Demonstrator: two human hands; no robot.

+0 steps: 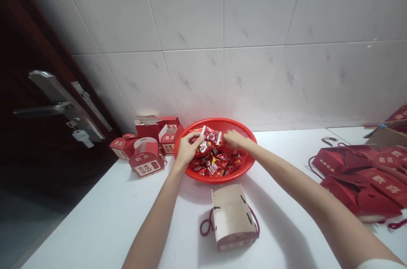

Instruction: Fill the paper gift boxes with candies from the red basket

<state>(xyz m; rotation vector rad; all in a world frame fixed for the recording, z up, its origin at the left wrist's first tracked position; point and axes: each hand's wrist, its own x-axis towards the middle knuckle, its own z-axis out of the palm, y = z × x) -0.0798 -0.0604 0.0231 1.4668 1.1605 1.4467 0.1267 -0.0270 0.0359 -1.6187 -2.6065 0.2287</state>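
Nearest, a corded beige cardboard box [232, 211] sits on a white table [104, 214]. Beyond it, a round red plastic basket [219, 180] holds shiny red packets [216, 165]. Above them, the left hand [187, 148] pinches a red-and-white packet [211, 135]; the right hand [234, 139] is curled, its contents hidden.

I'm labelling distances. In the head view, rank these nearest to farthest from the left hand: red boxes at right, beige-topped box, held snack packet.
1. Snack packet, pinched in the left hand.
2. Beige-topped box, in front of the basket.
3. Red boxes, at the table's right.
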